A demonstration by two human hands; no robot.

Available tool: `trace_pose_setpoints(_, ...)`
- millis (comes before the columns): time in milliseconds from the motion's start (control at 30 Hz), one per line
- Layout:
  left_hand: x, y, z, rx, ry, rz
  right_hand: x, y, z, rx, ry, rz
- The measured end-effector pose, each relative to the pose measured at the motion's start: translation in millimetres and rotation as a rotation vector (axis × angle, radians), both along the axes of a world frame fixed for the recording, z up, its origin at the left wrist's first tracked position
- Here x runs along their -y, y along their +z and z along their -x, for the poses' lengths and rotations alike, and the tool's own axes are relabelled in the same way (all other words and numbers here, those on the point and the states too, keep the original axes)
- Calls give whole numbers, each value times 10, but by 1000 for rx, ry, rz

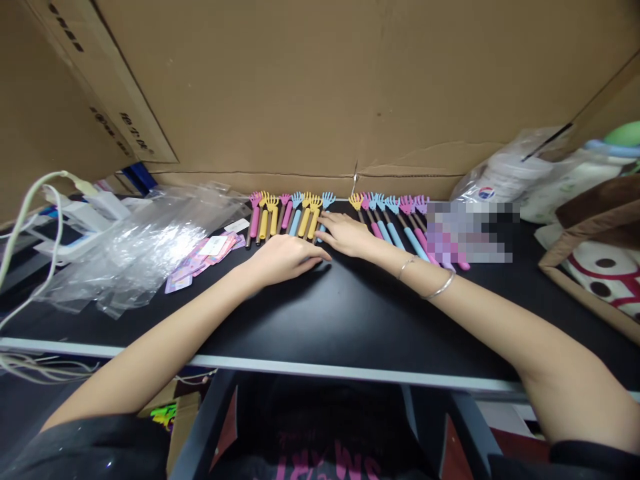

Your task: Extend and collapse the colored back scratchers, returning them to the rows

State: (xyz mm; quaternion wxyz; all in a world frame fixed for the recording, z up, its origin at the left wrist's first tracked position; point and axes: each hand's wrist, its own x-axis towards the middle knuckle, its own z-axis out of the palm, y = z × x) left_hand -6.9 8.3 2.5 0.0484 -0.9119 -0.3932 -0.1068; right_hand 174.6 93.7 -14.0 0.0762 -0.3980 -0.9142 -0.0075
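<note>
My right hand [345, 233] lies over the row of back scratchers, its fingers spread and touching a blue back scratcher [328, 199]. Close by on the left, my left hand [286, 257] rests at the lower ends of the row, with its visible fingers stretched rightward and the others hidden. Under and beside the hands lie yellow back scratchers [263, 223], pink back scratchers [255, 220] and blue ones, with hand-shaped heads away from me. To the right of my right hand is a second slanted group with blue handles [395, 235] and pink ones.
Clear plastic bags [145, 233] and printed cards [207, 257] lie at left, near a white cable [55, 193]. A bagged white cup [510, 177] and a brown bag [590, 220] stand at right. Behind rises a cardboard wall [300, 87]; the black table [340, 320] has a pale front edge.
</note>
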Motion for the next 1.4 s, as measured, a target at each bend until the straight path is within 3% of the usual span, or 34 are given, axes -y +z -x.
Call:
trace_pose_setpoints(333, 3, 12, 9, 44, -10, -32, 391, 64, -217, 71, -44, -44)
trace_pose_setpoints(600, -2, 54, 31, 62, 24, -114, 719, 115, -464, 101, 74, -75)
trace_pose_setpoints(833, 50, -5, -27, 98, -95, -107, 1216, 107, -709, 113, 133, -160)
trace_pose_setpoints(1067, 176, -95, -187, 71, -311, -39, 1502, 248, -989, 85, 321, 45)
trace_pose_setpoints(1233, 207, -67, -233, 37, -317, 5, 1535, 328, -1229, 55, 295, 157)
trace_pose_setpoints(1400, 238, -17, -207, -30, -245, 25, 1455, 353, -1447, 11, 227, 167)
